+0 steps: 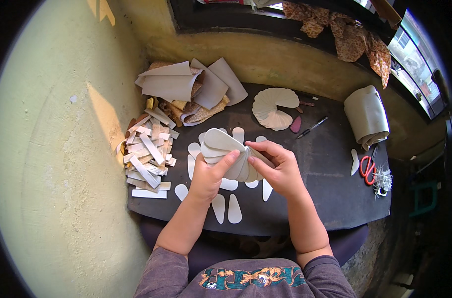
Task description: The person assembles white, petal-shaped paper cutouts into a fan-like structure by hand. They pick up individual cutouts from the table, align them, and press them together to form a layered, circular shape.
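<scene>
Above the middle of the dark table I hold a fan of overlapping pale teardrop-shaped pieces (219, 139), their narrow ends gathered together. My left hand (208, 175) grips the fan from its left side, thumb laid over the pieces. At the narrow ends, my right hand (281, 168) pinches with thumb and index finger; whether a separate piece is between them, I cannot tell. Several loose teardrop pieces (234, 208) lie flat on the table below and around the fan, some partly hidden by my hands.
Cut strips (149, 148) are heaped at the left by the wall. Folded sheets (169, 84) lie behind them. A curved fan of pieces (265, 111), a pen (312, 127) and a pink piece (296, 124) sit at the back. Rightward are a roll (366, 115), red-handled scissors (368, 169) and tangled thread (382, 180).
</scene>
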The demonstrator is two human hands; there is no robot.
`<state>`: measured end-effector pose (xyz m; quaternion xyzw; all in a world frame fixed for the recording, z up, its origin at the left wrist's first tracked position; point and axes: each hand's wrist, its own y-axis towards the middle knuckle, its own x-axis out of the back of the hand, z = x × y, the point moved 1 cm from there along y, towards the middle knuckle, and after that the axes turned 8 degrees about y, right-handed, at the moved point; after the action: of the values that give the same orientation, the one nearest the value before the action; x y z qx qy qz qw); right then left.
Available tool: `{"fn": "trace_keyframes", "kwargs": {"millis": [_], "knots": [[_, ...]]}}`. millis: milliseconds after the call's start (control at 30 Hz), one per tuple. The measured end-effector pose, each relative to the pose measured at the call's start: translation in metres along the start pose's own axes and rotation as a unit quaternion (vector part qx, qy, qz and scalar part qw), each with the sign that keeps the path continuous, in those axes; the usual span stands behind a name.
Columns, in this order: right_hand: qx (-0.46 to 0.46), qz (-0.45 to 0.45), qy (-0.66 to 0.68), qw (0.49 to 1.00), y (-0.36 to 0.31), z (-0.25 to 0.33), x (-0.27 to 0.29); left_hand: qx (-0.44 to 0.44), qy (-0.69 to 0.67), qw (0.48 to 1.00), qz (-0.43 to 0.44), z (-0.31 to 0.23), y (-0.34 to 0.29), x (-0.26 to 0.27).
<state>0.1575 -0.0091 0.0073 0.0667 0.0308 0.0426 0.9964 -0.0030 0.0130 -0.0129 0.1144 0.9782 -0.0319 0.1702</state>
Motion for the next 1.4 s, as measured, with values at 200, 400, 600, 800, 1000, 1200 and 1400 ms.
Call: {"fn": "trace_keyframes", "kwargs": {"millis": [200, 400, 600, 800, 1000, 1200, 1400], "knots": [[0.016, 0.005, -0.012, 1.000, -0.001, 0.004, 0.000, -0.005, -0.013, 1.000, 0.006, -0.001, -0.001, -0.001], [0.068, 0.030, -0.028, 0.997, 0.001, 0.007, 0.003, 0.013, -0.059, 0.998, 0.006, -0.003, -0.002, -0.004], [0.139, 0.043, -0.098, 0.984, 0.001, 0.012, 0.004, 0.022, -0.078, 0.997, 0.020, -0.003, -0.002, -0.006], [0.156, 0.042, -0.132, 0.978, 0.001, 0.013, 0.003, 0.031, -0.077, 0.997, 0.010, -0.002, -0.002, -0.006], [0.056, 0.087, -0.079, 0.991, -0.001, 0.011, 0.007, 0.023, -0.063, 0.998, -0.003, 0.001, -0.001, -0.005], [-0.025, 0.122, -0.072, 0.990, -0.003, 0.018, 0.009, 0.031, -0.074, 0.997, -0.012, 0.001, -0.001, -0.007], [0.035, 0.129, -0.113, 0.985, -0.002, 0.017, 0.010, 0.041, -0.080, 0.996, -0.008, -0.001, -0.001, -0.008]]}}
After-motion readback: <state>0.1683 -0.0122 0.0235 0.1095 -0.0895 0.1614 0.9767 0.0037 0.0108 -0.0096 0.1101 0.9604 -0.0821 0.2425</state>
